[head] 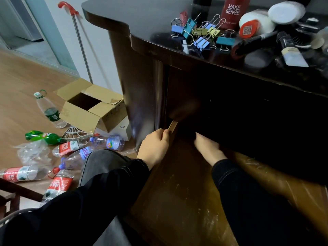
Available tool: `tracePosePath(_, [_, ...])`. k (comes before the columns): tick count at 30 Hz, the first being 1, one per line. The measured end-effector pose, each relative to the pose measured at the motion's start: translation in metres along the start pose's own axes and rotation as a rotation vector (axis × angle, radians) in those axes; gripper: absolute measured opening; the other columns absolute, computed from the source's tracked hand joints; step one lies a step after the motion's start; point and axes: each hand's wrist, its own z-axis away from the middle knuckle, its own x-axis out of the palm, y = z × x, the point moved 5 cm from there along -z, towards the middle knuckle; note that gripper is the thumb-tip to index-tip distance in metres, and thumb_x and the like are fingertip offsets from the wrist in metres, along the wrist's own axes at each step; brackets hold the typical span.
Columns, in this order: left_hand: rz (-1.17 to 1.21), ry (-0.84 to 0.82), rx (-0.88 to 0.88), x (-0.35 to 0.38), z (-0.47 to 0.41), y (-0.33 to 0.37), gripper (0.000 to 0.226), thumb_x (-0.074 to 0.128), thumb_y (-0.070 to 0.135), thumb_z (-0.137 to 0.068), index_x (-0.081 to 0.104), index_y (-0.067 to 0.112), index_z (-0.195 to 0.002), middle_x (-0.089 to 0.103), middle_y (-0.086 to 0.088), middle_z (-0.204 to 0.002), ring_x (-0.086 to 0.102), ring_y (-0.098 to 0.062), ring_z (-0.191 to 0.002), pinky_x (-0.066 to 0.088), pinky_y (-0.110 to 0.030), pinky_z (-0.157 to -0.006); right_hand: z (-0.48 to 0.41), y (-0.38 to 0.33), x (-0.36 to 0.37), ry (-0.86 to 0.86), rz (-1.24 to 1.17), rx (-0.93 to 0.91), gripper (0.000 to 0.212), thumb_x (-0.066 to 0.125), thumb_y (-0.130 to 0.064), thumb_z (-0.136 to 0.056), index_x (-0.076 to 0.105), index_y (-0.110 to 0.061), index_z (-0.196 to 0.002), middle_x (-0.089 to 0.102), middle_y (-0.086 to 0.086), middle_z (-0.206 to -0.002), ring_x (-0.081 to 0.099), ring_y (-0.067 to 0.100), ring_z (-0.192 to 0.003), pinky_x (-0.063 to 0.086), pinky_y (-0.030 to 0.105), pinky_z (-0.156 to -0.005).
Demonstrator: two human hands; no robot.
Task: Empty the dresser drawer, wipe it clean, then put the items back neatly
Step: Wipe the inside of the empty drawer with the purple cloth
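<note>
Left hand (154, 148) pinching drawer (177, 192) rim; right hand (208, 148) ahead in dark, cannot tell grip. Brace drawer, wipe far corners.

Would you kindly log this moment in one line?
drawer: pulled out, bare | left hand: grips drawer side | right hand: reaches to back, fingers hidden | binder clips: on dresser top

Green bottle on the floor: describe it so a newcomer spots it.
Left of the dark dresser, an open cardboard box sits on the floor. Just nearer the camera lies the green bottle: its body is solid green, the neighbouring bottles clear.
</note>
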Motion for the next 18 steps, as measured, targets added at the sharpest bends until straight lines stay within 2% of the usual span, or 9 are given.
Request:
tracePosePath(1, [0.005,0.002,0.001,-0.001,0.0,0.0,0.044,0.031,0.045,-0.105,0.062,0.014,-0.103,0.066,-0.007,-0.097,0.062,-0.025,-0.091,0.05,-0.045,-0.089,-0.002,-0.001,-0.005,0.004,-0.002,0.045,0.042,0.037,-0.023,-0.107,0.049,-0.008,-0.144,0.057,0.019,-0.139,0.054,0.037,-0.127,0.042,0.045,-0.103])
tracePosePath(3, [0.009,0.004,0.005,-0.001,0.001,0.0,0.043,0.032,0.045,-0.105,0.062,0.014,-0.102,0.066,-0.008,-0.098,0.061,-0.027,-0.092,0.05,-0.044,-0.089,0.01,-0.021,-0.006,0.039,-0.074,0.099,0.034,0.049,-0.016,-0.103,0.058,-0.012,-0.135,0.058,0.013,-0.135,0.057,0.033,-0.124,0.048,0.04,-0.1])
tracePosePath(4, [0.006,0.006,0.01,-0.001,0.0,0.0,0.043,0.032,0.045,-0.105,0.062,0.015,-0.102,0.066,-0.008,-0.099,0.061,-0.028,-0.093,0.049,-0.043,-0.088,0.023,-0.034,-0.006,0.055,-0.086,0.073,0.033,0.053,-0.012,-0.101,0.06,-0.014,-0.133,0.055,0.011,-0.138,0.055,0.032,-0.126,0.048,0.039,-0.099])
tracePosePath(7, [-0.039,0.016,0.037,-0.001,-0.001,0.001,0.042,0.033,0.044,-0.104,0.061,0.014,-0.097,0.065,-0.009,-0.098,0.06,-0.03,-0.093,0.047,-0.04,-0.082,0.06,-0.056,0.014,0.014,-0.135,-0.105,0.036,0.049,-0.021,-0.102,0.058,-0.018,-0.137,0.052,0.008,-0.14,0.055,0.035,-0.125,0.046,0.041,-0.094])
tracePosePath(9, [-0.046,0.021,0.042,-0.001,-0.001,0.0,0.042,0.032,0.044,-0.104,0.062,0.015,-0.098,0.065,-0.009,-0.099,0.059,-0.029,-0.094,0.046,-0.039,-0.082,0.063,-0.052,0.015,0.067,-0.08,-0.159,0.039,0.056,-0.024,-0.099,0.057,-0.027,-0.139,0.048,0.007,-0.146,0.054,0.035,-0.126,0.046,0.042,-0.097])
tracePosePath(11, [-0.037,0.019,0.042,-0.001,0.0,0.0,0.043,0.031,0.045,-0.104,0.062,0.015,-0.1,0.066,-0.009,-0.1,0.06,-0.029,-0.094,0.046,-0.04,-0.085,0.053,-0.041,0.005,0.096,-0.09,-0.061,0.047,0.06,-0.025,-0.099,0.051,-0.034,-0.144,0.04,0.006,-0.155,0.048,0.032,-0.133,0.043,0.041,-0.104])
tracePosePath(14, [-0.028,0.018,0.035,-0.002,0.002,0.0,0.043,0.031,0.045,-0.104,0.063,0.016,-0.1,0.066,-0.008,-0.1,0.06,-0.028,-0.094,0.047,-0.04,-0.085,0.047,-0.051,-0.01,0.064,-0.124,0.047,0.043,0.056,-0.019,-0.101,0.051,-0.025,-0.143,0.04,0.009,-0.154,0.047,0.031,-0.133,0.044,0.039,-0.103])
tracePosePath(16, [-0.033,0.023,0.031,-0.001,0.001,-0.001,0.042,0.032,0.044,-0.104,0.062,0.015,-0.099,0.066,-0.009,-0.1,0.06,-0.029,-0.094,0.047,-0.04,-0.085,0.063,-0.071,-0.002,-0.008,-0.103,-0.081,0.032,0.05,-0.016,-0.103,0.057,-0.016,-0.134,0.048,0.011,-0.146,0.054,0.031,-0.123,0.049,0.039,-0.094])
tracePosePath(18, [-0.038,0.032,0.025,-0.001,0.0,-0.001,0.043,0.033,0.044,-0.104,0.063,0.015,-0.097,0.066,-0.009,-0.1,0.06,-0.03,-0.094,0.046,-0.039,-0.083,0.091,-0.087,0.005,-0.017,-0.104,-0.24,0.03,0.05,-0.014,-0.102,0.062,-0.016,-0.128,0.055,0.012,-0.137,0.061,0.03,-0.11,0.052,0.038,-0.086])
